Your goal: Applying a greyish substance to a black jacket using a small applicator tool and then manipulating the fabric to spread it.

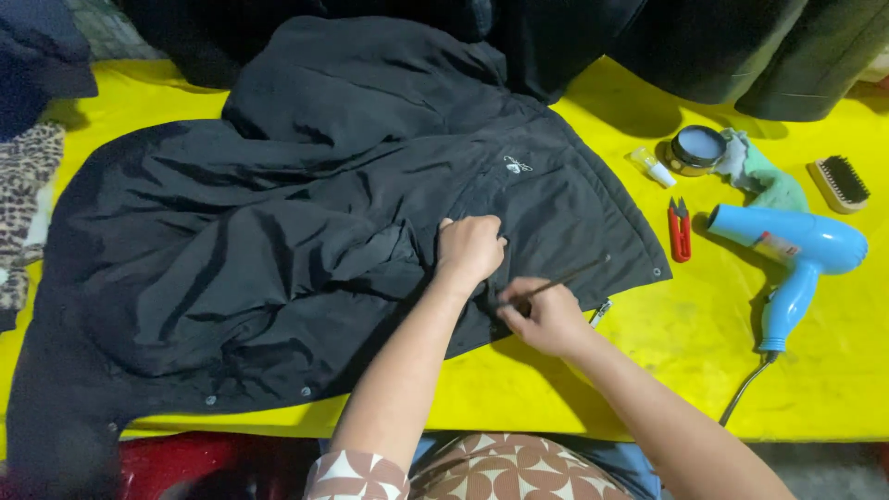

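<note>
In the head view, the left hand (470, 248) is pressing, fingers curled, on the black jacket (278, 231) lying across the yellow table (667, 343). Just right, the right hand (548, 319) is pinching a thin dark stick (556, 283). A blue hair dryer (796, 255) is lying at far right.

Both bare forearms reach forward from the bottom edge and converge near the middle. The left hand (470, 248) is curled into a loose fist, knuckles up, pressing downward. Just beside it, the right hand (546, 317) is closed in a pinching grip, wrist bent inward.
</note>
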